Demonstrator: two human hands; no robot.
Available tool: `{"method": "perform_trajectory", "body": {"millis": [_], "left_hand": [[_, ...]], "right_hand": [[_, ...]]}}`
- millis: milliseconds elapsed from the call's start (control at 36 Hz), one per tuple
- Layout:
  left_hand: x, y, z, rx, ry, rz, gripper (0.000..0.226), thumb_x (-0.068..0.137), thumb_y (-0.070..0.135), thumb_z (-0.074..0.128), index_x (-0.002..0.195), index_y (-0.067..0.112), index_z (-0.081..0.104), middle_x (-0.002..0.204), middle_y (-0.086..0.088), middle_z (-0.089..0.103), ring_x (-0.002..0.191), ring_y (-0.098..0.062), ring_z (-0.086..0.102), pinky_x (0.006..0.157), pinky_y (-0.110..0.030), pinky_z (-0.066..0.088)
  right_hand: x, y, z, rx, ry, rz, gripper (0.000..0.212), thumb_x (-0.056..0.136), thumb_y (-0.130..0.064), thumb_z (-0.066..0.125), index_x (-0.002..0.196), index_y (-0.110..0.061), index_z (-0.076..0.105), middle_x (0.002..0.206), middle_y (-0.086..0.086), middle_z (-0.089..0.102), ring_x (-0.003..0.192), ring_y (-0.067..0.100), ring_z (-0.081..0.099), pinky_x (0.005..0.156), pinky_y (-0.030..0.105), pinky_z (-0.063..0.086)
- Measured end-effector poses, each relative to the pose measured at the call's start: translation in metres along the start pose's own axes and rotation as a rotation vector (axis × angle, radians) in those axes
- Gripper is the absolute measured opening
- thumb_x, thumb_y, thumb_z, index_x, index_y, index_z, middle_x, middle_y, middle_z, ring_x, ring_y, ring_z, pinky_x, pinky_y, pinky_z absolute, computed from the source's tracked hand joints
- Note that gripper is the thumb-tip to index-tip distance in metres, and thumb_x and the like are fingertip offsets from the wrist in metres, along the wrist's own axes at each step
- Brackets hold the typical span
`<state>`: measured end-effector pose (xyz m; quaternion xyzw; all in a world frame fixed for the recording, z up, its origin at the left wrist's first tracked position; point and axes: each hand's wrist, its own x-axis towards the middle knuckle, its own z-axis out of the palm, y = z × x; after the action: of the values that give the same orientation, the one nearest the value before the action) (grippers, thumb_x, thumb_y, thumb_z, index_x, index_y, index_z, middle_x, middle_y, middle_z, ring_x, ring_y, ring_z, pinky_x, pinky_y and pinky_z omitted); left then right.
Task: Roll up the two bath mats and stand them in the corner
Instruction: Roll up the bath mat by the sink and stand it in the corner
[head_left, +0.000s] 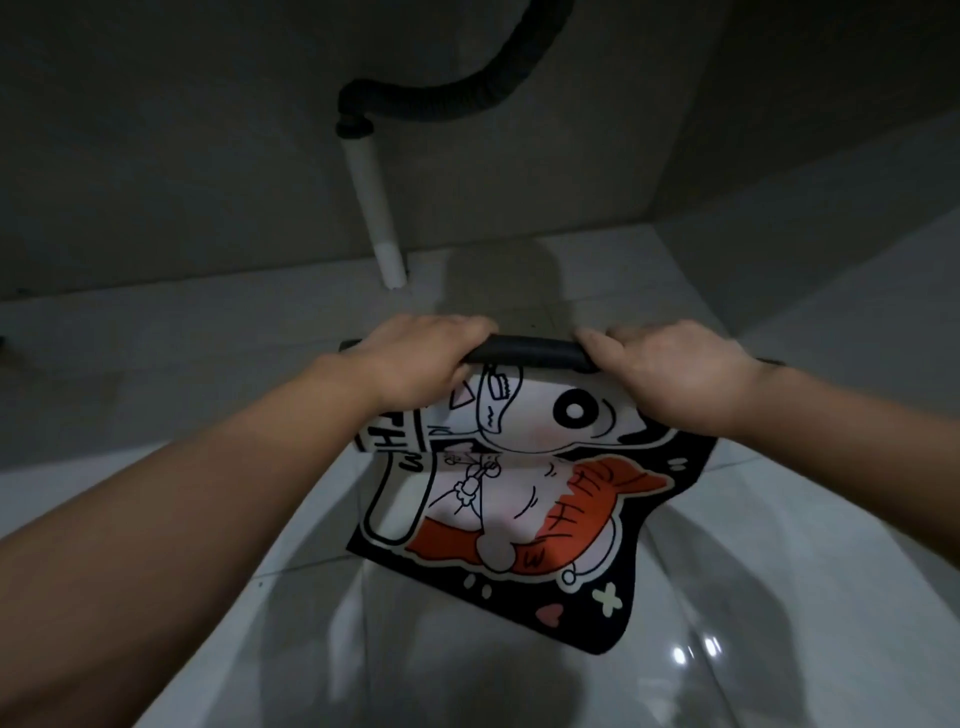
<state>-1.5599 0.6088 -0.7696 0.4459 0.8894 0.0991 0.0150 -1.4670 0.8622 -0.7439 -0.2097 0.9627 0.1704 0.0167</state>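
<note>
In the head view, you are working on the bath mat (519, 493), which is lying on the pale tiled floor (182, 322) at the centre of the frame, with its cartoon print facing up and its black border running toward the lower right. Your left hand (421, 364) and your right hand (670, 374) are both gripping the far edge, just above the middle of the frame, where the mat is already turning into a tight black roll (535, 353). The fingers of both hands are curling over the roll and closing on it, with a short stretch of roll showing between them. A crease is crossing the print below your hands, so the mat is not lying fully flat there. By my judgement you are rolling the first mat, with most of its length not yet wound; no second mat is showing. A white pipe (374, 208) and a black corrugated hose (467, 93) are hanging against the grey wall in the upper centre. The next move is calling for even pressure from both hands, drawing the roll toward you so the ends are not slipping into a cone, before you stand it up where the walls seem to meet, the corner (655, 228) at right of centre.
</note>
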Motion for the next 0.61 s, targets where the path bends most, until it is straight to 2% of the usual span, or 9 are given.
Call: {"method": "perform_trajectory", "body": {"millis": [28, 83, 167, 250, 306, 361, 472, 556, 611], "left_hand": [[-0.001, -0.001, -0.001, -0.014, 0.003, 0.006, 0.025, 0.089, 0.046, 0.046, 0.11, 0.033, 0.043, 0.089, 0.009, 0.054, 0.078, -0.016, 0.055, 0.061, -0.032, 0.037], [-0.002, 0.0, -0.003, 0.002, 0.004, 0.006, 0.035, 0.087, 0.061, 0.033, 0.107, 0.033, 0.042, 0.084, 0.012, 0.05, 0.073, -0.013, 0.05, 0.059, -0.031, 0.033], [0.0, -0.002, -0.009, 0.032, -0.035, -0.023, 0.023, 0.088, 0.055, 0.041, 0.095, 0.033, 0.04, 0.071, 0.015, 0.043, 0.064, -0.012, 0.045, 0.051, -0.028, 0.028], [0.003, -0.004, -0.012, -0.043, -0.073, -0.046, 0.024, 0.082, 0.038, 0.06, 0.083, 0.031, 0.038, 0.07, 0.009, 0.045, 0.065, -0.017, 0.049, 0.054, -0.03, 0.034], [0.004, -0.003, -0.01, -0.097, -0.094, -0.081, 0.025, 0.08, 0.028, 0.063, 0.084, 0.027, 0.038, 0.072, 0.005, 0.047, 0.068, -0.022, 0.053, 0.056, -0.03, 0.036], [0.001, -0.002, -0.006, -0.105, -0.083, -0.106, 0.025, 0.081, 0.026, 0.062, 0.091, 0.025, 0.04, 0.074, 0.003, 0.048, 0.068, -0.024, 0.053, 0.055, -0.03, 0.033], [-0.005, 0.007, 0.006, 0.118, 0.004, -0.009, 0.033, 0.088, 0.024, 0.052, 0.116, 0.033, 0.038, 0.081, 0.001, 0.058, 0.064, -0.02, 0.05, 0.053, -0.029, 0.031], [-0.006, 0.013, 0.011, 0.249, 0.112, 0.051, 0.036, 0.087, 0.017, 0.051, 0.121, 0.026, 0.043, 0.095, -0.002, 0.063, 0.075, -0.025, 0.059, 0.051, -0.029, 0.031], [-0.007, 0.014, 0.01, 0.288, 0.153, 0.055, 0.035, 0.085, 0.017, 0.052, 0.119, 0.023, 0.045, 0.097, -0.002, 0.063, 0.08, -0.026, 0.06, 0.05, -0.029, 0.028]], "right_hand": [[-0.001, 0.0, 0.002, -0.066, 0.049, -0.04, 0.07, 0.081, -0.01, 0.043, 0.139, -0.019, 0.004, 0.094, 0.005, 0.051, 0.064, 0.025, 0.054, 0.047, 0.033, 0.036], [-0.002, -0.001, 0.001, -0.157, 0.154, -0.068, 0.06, 0.09, -0.028, 0.03, 0.143, -0.013, 0.005, 0.094, 0.007, 0.052, 0.058, 0.024, 0.051, 0.043, 0.031, 0.029], [-0.003, -0.006, -0.005, -0.104, 0.187, -0.057, 0.063, 0.093, -0.049, 0.009, 0.144, -0.013, 0.017, 0.09, 0.008, 0.054, 0.051, 0.02, 0.039, 0.04, 0.027, 0.021], [-0.002, -0.01, -0.005, -0.109, 0.194, -0.072, 0.059, 0.091, -0.033, 0.028, 0.145, -0.015, 0.012, 0.088, 0.009, 0.048, 0.054, 0.02, 0.036, 0.043, 0.031, 0.029], [0.0, -0.012, -0.005, -0.162, 0.199, -0.093, 0.069, 0.083, -0.021, 0.038, 0.145, -0.018, 0.009, 0.09, 0.009, 0.046, 0.059, 0.021, 0.036, 0.047, 0.032, 0.029], [0.003, -0.012, -0.008, -0.156, 0.16, -0.096, 0.069, 0.084, -0.021, 0.044, 0.145, -0.022, 0.011, 0.095, 0.008, 0.047, 0.064, 0.023, 0.046, 0.048, 0.032, 0.029], [0.016, -0.007, -0.014, 0.136, 0.006, 0.015, 0.066, 0.082, -0.04, 0.056, 0.14, -0.032, 0.025, 0.101, 0.002, 0.056, 0.082, 0.025, 0.059, 0.057, 0.029, 0.036], [0.023, -0.006, -0.016, 0.351, -0.105, 0.035, 0.045, 0.073, -0.032, 0.062, 0.116, -0.032, 0.047, 0.091, -0.001, 0.051, 0.082, 0.024, 0.056, 0.063, 0.03, 0.04], [0.027, -0.007, -0.014, 0.465, -0.164, 0.055, 0.031, 0.077, -0.023, 0.06, 0.106, -0.027, 0.05, 0.091, 0.002, 0.052, 0.078, 0.022, 0.054, 0.064, 0.032, 0.043]]}}
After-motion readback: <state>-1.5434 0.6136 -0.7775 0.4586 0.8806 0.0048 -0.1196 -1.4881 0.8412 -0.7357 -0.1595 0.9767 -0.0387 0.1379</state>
